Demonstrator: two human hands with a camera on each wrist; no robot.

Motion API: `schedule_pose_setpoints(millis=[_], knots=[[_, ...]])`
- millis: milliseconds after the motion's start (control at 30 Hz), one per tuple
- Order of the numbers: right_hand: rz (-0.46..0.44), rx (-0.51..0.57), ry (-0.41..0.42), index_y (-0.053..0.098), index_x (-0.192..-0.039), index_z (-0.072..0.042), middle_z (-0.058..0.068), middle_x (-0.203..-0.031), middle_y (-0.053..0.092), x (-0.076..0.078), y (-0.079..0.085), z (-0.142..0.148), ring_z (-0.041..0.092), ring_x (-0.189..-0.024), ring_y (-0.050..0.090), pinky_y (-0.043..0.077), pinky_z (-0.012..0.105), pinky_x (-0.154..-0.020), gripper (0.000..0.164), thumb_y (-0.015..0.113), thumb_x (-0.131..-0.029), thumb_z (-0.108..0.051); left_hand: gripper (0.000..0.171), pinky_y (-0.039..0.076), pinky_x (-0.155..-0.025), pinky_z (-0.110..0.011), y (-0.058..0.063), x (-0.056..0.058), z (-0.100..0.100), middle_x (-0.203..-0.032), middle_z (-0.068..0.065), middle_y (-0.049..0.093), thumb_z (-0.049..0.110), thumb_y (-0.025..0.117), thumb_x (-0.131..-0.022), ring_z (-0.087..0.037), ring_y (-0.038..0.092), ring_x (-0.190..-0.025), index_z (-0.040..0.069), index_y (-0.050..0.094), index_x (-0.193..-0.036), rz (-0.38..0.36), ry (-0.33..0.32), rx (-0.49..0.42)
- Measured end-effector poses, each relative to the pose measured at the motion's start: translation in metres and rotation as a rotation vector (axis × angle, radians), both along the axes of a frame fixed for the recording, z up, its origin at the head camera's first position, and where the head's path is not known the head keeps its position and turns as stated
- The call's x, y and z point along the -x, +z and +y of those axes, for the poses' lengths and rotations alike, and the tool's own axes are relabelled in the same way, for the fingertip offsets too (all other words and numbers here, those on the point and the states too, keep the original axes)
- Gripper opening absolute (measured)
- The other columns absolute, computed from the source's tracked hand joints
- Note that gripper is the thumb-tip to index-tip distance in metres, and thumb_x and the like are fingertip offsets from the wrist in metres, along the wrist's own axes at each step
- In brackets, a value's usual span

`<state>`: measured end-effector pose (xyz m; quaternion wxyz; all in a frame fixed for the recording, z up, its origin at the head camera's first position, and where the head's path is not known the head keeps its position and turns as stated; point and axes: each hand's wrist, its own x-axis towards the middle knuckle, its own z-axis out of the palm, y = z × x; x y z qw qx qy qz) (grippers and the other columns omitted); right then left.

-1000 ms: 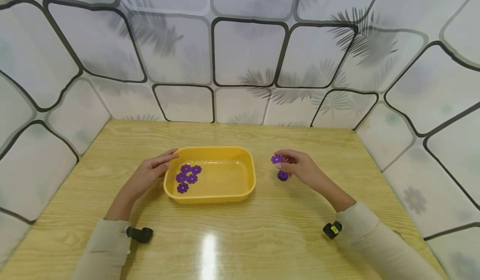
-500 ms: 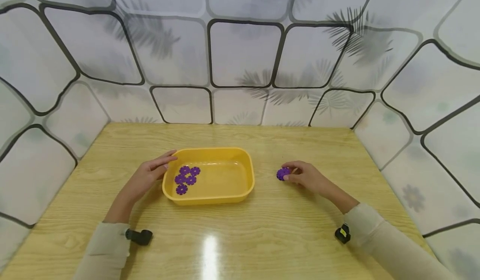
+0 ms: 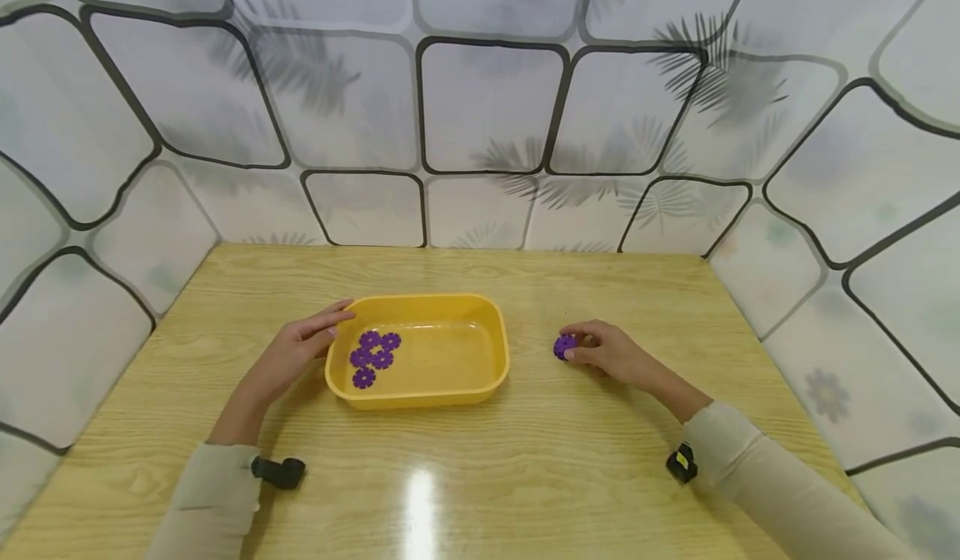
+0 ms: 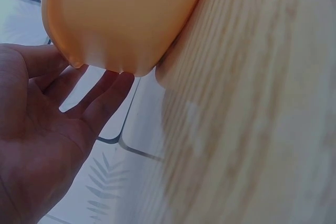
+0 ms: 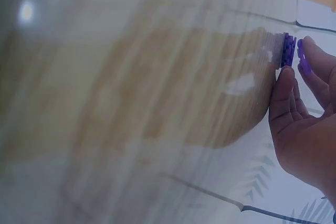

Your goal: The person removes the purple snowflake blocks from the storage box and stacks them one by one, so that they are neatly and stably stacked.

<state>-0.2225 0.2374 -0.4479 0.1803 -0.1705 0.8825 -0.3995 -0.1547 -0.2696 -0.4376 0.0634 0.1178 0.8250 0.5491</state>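
Observation:
A yellow plastic tray [image 3: 435, 397] lies at the middle of the table, with several purple notched discs [image 3: 364, 377] flat in its left end. My left hand [image 3: 296, 352] rests against the tray's left end. In the left wrist view the fingers [image 4: 107, 98] are nearly straight and touch the outside of the tray. Right of the tray, my right hand [image 3: 607, 352] is at a small stack of purple notched discs [image 5: 287, 51] standing on the table. Between the right hand's fingertips is one purple disc [image 5: 302, 57], slightly apart from the stack and tilted.
The table [image 3: 495, 477] has a light wood-grain top and bears a bright reflection near its front. Patterned white walls [image 3: 495, 110] stand at its back and sides. A black wrist camera [image 3: 279, 473] sits at the left cuff, another [image 3: 682, 463] at the right.
A second ago my right hand held a disc beyond the stack; it has since come down and nearer, to the stack. The left hand and the discs in the tray keep their places.

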Motion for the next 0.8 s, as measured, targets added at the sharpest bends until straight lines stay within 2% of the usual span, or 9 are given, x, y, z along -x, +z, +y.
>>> schedule_pose_setpoints(millis=[267, 567, 800], knots=[[0.021, -0.046, 0.002, 0.061, -0.138, -0.01, 0.015, -0.117, 0.061, 0.0009, -0.0004, -0.0001, 0.017, -0.064, 0.053, 0.048, 0.028, -0.053, 0.044, 0.069, -0.098, -0.025, 0.041, 0.049, -0.099, -0.017, -0.0007, 0.0003, -0.0005, -0.167, -0.009, 0.027, 0.02, 0.04, -0.11, -0.038, 0.024, -0.152, 0.002, 0.053, -0.145, -0.002, -0.005, -0.001], [0.027, -0.048, 0.027, 0.057, -0.139, -0.002, 0.019, -0.119, 0.061, 0.0005, 0.0012, -0.0013, 0.018, -0.069, 0.054, 0.049, 0.028, -0.054, 0.047, 0.068, -0.098, -0.021, 0.041, 0.049, -0.101, -0.02, -0.0018, 0.0006, -0.0007, -0.167, -0.008, 0.026, 0.019, 0.039, -0.111, -0.037, 0.024, -0.152, 0.001, 0.053, -0.145, -0.004, 0.002, 0.001], [0.043, -0.021, -0.015, 0.054, -0.142, -0.003, 0.02, -0.124, 0.057, 0.001, 0.0052, -0.0033, 0.02, -0.072, 0.059, 0.053, 0.031, -0.056, 0.048, 0.065, -0.1, -0.024, 0.04, 0.048, -0.1, -0.017, -0.0019, 0.0005, -0.0008, -0.167, -0.008, 0.026, 0.018, 0.04, -0.11, -0.037, 0.022, -0.153, 0.002, 0.053, -0.145, -0.011, -0.001, -0.013]])
